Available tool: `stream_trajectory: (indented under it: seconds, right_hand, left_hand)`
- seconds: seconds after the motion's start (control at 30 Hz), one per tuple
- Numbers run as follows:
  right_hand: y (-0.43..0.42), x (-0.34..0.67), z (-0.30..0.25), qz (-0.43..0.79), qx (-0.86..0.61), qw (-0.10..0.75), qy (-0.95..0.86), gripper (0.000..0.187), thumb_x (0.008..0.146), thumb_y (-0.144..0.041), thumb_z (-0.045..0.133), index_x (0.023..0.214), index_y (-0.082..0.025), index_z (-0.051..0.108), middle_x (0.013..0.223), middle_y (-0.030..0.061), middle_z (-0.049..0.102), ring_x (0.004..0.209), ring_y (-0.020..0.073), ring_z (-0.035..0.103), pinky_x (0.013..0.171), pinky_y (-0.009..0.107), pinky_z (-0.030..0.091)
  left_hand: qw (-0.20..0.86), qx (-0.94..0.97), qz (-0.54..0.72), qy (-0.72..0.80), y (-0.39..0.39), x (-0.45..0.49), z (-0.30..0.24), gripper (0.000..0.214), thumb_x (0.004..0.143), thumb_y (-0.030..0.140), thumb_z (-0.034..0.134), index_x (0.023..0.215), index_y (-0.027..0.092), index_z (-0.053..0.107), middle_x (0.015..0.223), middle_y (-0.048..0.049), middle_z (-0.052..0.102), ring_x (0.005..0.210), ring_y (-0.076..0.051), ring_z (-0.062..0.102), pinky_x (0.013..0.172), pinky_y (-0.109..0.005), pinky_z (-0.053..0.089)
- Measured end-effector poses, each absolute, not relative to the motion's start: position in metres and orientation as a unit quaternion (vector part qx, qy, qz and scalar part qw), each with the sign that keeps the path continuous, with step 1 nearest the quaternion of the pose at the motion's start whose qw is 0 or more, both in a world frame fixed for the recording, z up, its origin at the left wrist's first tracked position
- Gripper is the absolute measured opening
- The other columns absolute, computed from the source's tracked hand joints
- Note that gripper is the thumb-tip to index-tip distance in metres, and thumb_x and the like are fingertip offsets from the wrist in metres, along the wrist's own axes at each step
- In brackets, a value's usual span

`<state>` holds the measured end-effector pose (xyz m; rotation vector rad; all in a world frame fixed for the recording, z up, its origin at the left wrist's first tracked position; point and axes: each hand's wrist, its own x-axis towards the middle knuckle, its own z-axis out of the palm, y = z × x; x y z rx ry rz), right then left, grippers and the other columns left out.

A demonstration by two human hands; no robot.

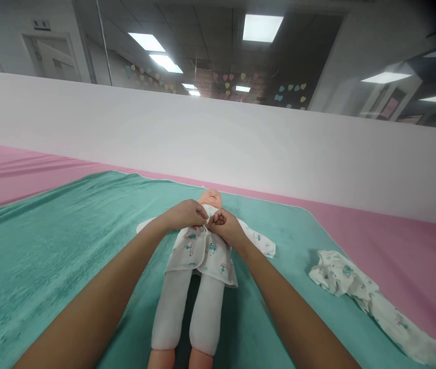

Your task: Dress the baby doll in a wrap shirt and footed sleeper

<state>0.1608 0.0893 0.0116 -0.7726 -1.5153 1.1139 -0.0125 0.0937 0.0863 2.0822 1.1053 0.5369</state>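
Observation:
A baby doll (198,287) lies on its back on a teal towel (48,256), head away from me, legs bare white cloth. It wears a white printed top (206,253). My left hand (187,214) and my right hand (223,225) meet at the doll's chest just below its chin. Both have their fingers curled and pinched on the front edges of the top. The doll's neck and upper chest are hidden behind my hands.
A crumpled pair of white printed trousers (359,289) lies on the towel's right edge. Pink sheet (394,246) surrounds the towel. A low white partition (218,138) runs across behind, with glass walls above it.

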Motion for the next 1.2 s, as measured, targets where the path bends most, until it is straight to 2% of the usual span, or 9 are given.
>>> stream_trajectory:
  seconds: [0.1,0.17,0.27,0.43,0.57,0.73,1.0,1.2]
  right_hand:
    - [0.09,0.162,0.01,0.459,-0.326,0.521,-0.641,0.028,0.063,-0.023,0.07,0.071,-0.02,0.043,0.071,-0.0029,0.059,0.064,0.0109,0.051,0.061,0.024,0.04]
    - [0.09,0.162,0.01,0.454,-0.333,0.52,-0.642,0.028,0.063,-0.023,0.07,0.07,-0.02,0.043,0.073,-0.0024,0.059,0.064,0.0109,0.05,0.061,0.024,0.039]
    - [0.09,0.162,0.01,0.452,-0.335,0.523,-0.64,0.029,0.064,-0.024,0.07,0.07,-0.02,0.043,0.073,-0.0021,0.059,0.064,0.011,0.049,0.062,0.025,0.039]
    - [0.088,0.162,0.013,0.45,-0.337,0.523,-0.641,0.024,0.07,-0.031,0.067,0.072,-0.02,0.046,0.065,-0.0053,0.049,0.06,0.0097,0.044,0.058,0.023,0.035]
    - [0.086,0.165,0.015,0.452,-0.34,0.517,-0.642,0.023,0.074,-0.034,0.064,0.074,-0.02,0.046,0.062,-0.0065,0.042,0.056,0.0085,0.037,0.053,0.022,0.029]
    - [0.086,0.166,0.016,0.469,-0.327,0.509,-0.644,0.026,0.073,-0.036,0.065,0.075,-0.021,0.044,0.066,-0.0063,0.044,0.054,0.008,0.037,0.051,0.022,0.029]
    - [0.084,0.165,0.018,0.483,-0.316,0.505,-0.641,0.027,0.071,-0.035,0.067,0.074,-0.02,0.044,0.071,-0.0054,0.046,0.055,0.0072,0.037,0.052,0.021,0.029]
    - [0.088,0.162,0.011,0.451,-0.368,0.525,-0.621,0.03,0.07,-0.041,0.065,0.074,-0.021,0.044,0.057,-0.0076,0.042,0.051,0.0089,0.036,0.051,0.022,0.028]
  left_hand:
    - [0.323,0.811,0.211,0.44,0.094,-0.009,0.084,0.009,0.058,0.019,0.051,0.049,0.018,0.05,0.048,0.001,0.047,0.049,-0.014,0.047,0.046,-0.025,0.031]
    - [0.296,0.81,0.214,0.459,0.095,-0.007,0.082,0.005,0.057,0.018,0.05,0.057,0.019,0.055,0.051,0.0011,0.051,0.049,-0.014,0.048,0.045,-0.024,0.031]
    - [0.265,0.811,0.242,0.463,0.095,-0.005,0.079,0.016,0.058,0.018,0.051,0.073,0.02,0.058,0.061,0.0008,0.058,0.052,-0.014,0.049,0.045,-0.023,0.031]
    - [0.341,0.803,0.263,0.412,0.096,-0.009,0.076,0.023,0.064,0.019,0.052,0.087,0.021,0.055,0.062,0.0029,0.054,0.053,-0.012,0.045,0.046,-0.022,0.031]
    - [0.454,0.765,0.284,0.357,0.098,-0.012,0.074,0.021,0.066,0.018,0.054,0.087,0.02,0.053,0.064,0.0037,0.052,0.056,-0.01,0.045,0.05,-0.021,0.032]
    - [0.537,0.711,0.322,0.322,0.102,-0.012,0.066,0.02,0.065,0.017,0.057,0.085,0.019,0.052,0.064,0.004,0.051,0.058,-0.01,0.045,0.054,-0.022,0.033]
    - [0.534,0.701,0.33,0.338,0.102,-0.011,0.062,0.02,0.066,0.02,0.057,0.086,0.017,0.054,0.06,0.0038,0.051,0.054,-0.01,0.044,0.052,-0.022,0.031]
    - [0.517,0.719,0.3,0.356,0.096,-0.014,0.065,0.018,0.07,0.028,0.058,0.083,0.016,0.054,0.058,0.0033,0.052,0.051,-0.009,0.043,0.049,-0.021,0.031]
